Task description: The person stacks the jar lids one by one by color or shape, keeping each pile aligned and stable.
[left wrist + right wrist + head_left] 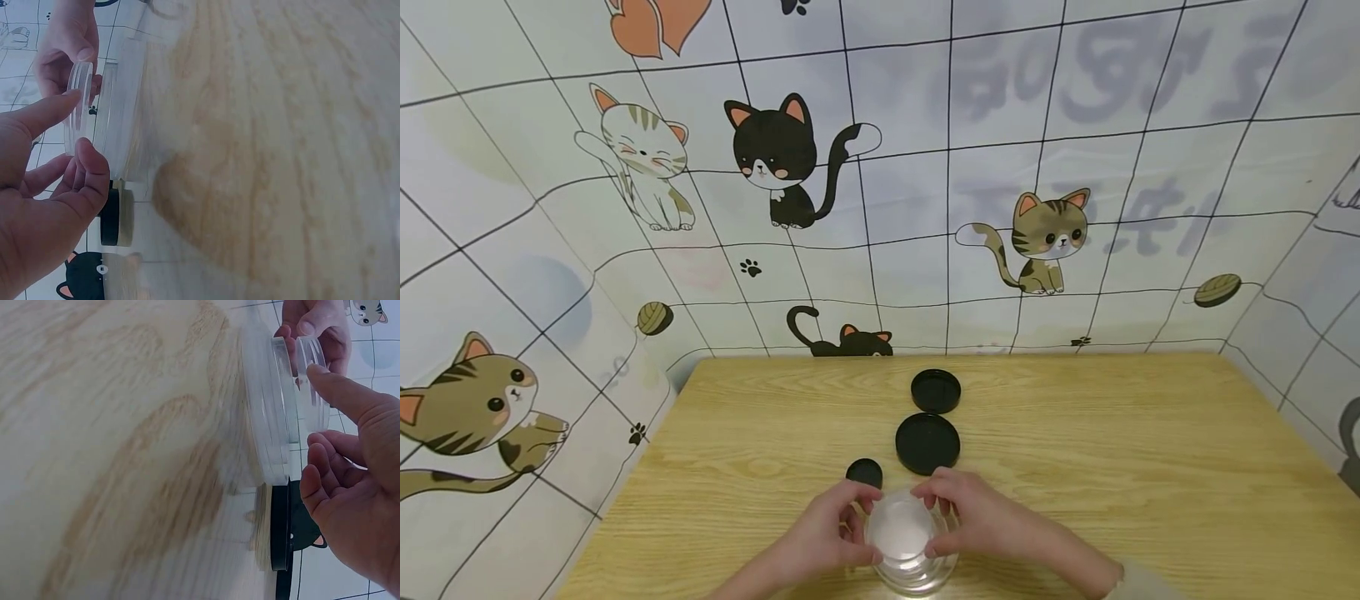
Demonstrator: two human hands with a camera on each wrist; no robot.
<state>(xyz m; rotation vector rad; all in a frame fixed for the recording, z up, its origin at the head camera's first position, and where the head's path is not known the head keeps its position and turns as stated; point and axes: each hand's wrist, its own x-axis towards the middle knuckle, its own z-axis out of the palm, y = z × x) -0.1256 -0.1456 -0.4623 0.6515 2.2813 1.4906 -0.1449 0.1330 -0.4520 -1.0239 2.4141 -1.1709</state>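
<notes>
Between my two hands is a small clear round dish [901, 523], its flat face level. My left hand [838, 527] pinches its left rim with thumb and fingers. On the opposite rim, my right hand [967, 518] grips with thumb and fingertips. In the right wrist view the small dish [312, 394] hangs a little above wider clear round dishes [265, 419], which are stacked on the table. From the head, that clear stack [917, 582] shows only partly, under the held dish and the right hand.
Three black round shallow dishes lie on the wooden table [1112, 450] beyond my hands: a small one [865, 472] by the left fingers, a large one [927, 443] behind the stack, and a medium one [936, 391] farther back. A cat-print cloth [910, 192] hangs behind the table.
</notes>
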